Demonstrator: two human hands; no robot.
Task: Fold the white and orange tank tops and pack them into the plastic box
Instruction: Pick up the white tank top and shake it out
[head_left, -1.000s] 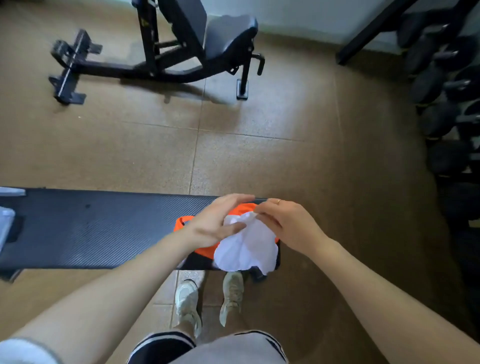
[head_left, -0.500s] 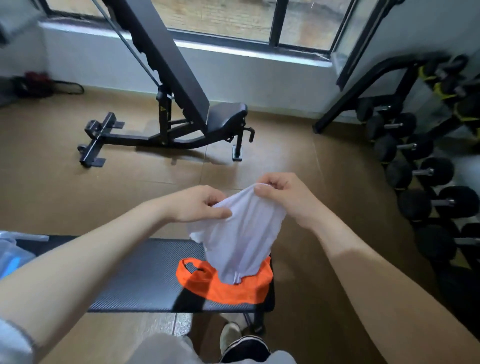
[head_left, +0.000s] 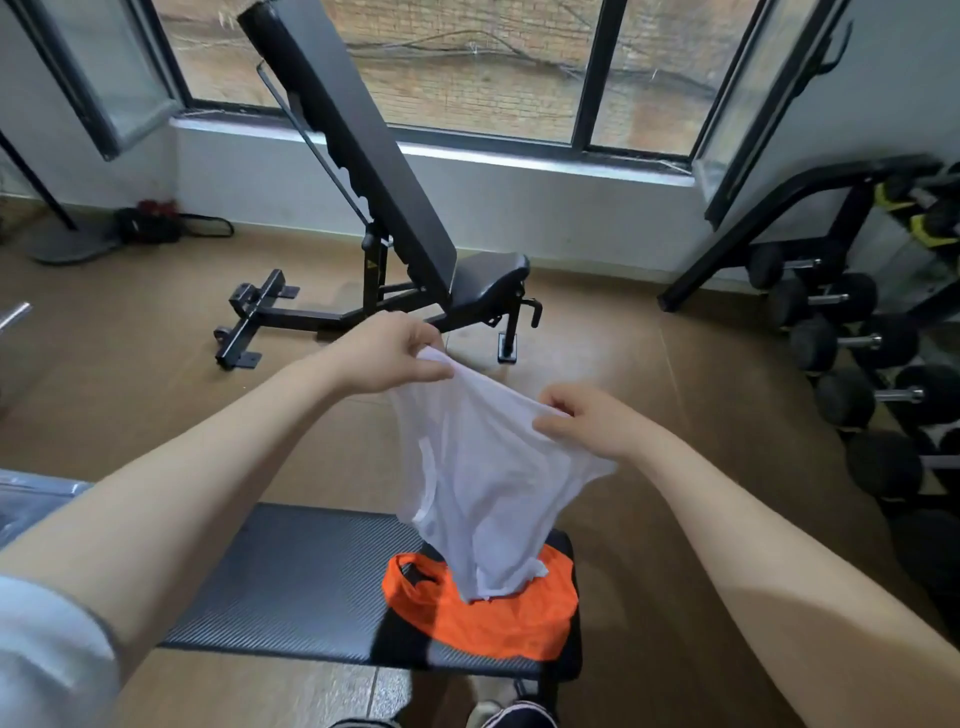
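We hold the white tank top (head_left: 488, 467) up in the air with both hands, above the right end of the desk (head_left: 291, 577). Our left hand (head_left: 384, 358) pinches the upper edge of the cloth on the far side, and our right hand (head_left: 587, 421) grips the same edge a little nearer to us, the fingers (head_left: 553, 402) curled into the fabric. The two hands are apart, so the edge is stretched between them and the rest of the top hangs down freely. We think it is held this way to let the cloth open under its own weight, so that we can find the shoulders and the sides before folding.

The lower end of the white top touches the orange tank top (head_left: 483, 613), which lies crumpled on the desk near its right end. It probably waits there because we fold one garment at a time, and the desk gives a flat surface for this.

At the left edge of the view a clear object (head_left: 31, 499) appears beside our left arm; it may be the plastic box, but we cannot tell for sure.

In our judgement the task is at its beginning: nothing is folded yet and nothing is packed. The thin fabric may slip or twist, so a firm pinch at both corners seems necessary.
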